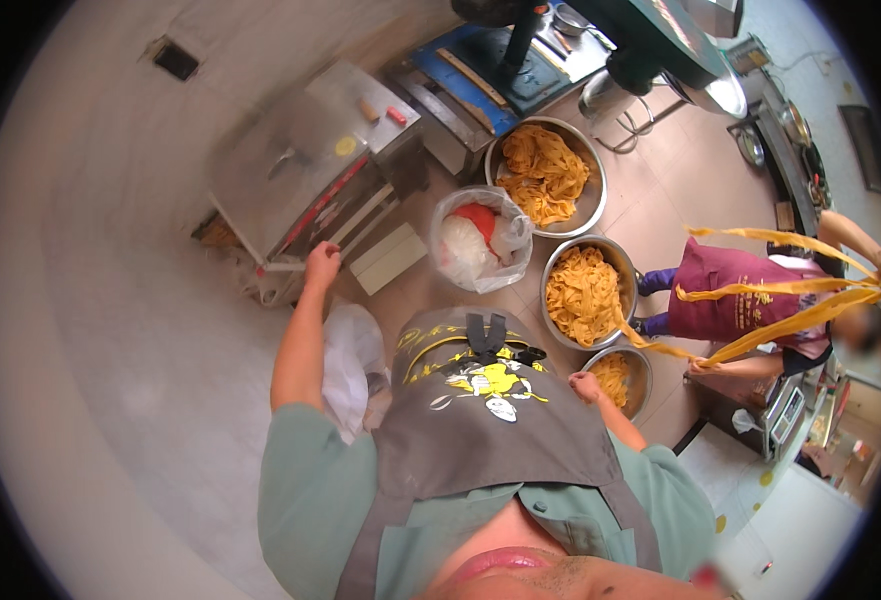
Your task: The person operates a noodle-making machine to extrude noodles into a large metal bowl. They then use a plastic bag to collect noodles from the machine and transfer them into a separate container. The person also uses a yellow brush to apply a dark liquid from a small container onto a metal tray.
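My left hand (322,262), its fingers curled with nothing visible in them, is beside the front corner of a metal-topped cabinet (260,202). My right hand (585,386), also curled and seemingly holding nothing, hangs at the edge of my grey apron (485,420), near a small metal basin (644,386) of yellow-orange food strips. Two larger basins (604,187) (630,281) hold piles of similar wide strips (583,296). A plastic-lined container (478,240) with white and red plastic stands beside them. At the right, a co-worker's hands lift long strips (778,330) from the middle basin.
A co-worker in a maroon apron (733,292) stands beyond the basins. Green machinery (658,37) overhangs the top, near a blue-covered worktable (448,90). A white box (388,259) lies on the floor; a white bag (350,360) is by my left arm. A scale (785,416) stands at right.
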Available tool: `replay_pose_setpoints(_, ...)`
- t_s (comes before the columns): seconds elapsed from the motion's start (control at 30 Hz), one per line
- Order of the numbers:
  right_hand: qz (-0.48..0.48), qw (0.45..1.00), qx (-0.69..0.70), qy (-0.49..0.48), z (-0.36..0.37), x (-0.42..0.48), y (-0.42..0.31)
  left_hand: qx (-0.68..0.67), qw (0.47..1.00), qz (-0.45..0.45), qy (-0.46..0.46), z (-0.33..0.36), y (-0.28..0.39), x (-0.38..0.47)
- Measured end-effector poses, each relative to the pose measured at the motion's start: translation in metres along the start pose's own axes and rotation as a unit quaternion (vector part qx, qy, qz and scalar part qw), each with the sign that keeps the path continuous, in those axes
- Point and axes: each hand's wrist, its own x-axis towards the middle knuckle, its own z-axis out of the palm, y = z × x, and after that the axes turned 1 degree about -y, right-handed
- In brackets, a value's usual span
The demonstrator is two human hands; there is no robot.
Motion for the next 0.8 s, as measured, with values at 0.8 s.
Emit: replay_pose_setpoints(0.8, 0.059, 0.986, 0.133, 0.080, 0.102, -0.046, -0.033, 0.519, 0.831, 0.174, -0.099, -0.093, 0.049, 0.323)
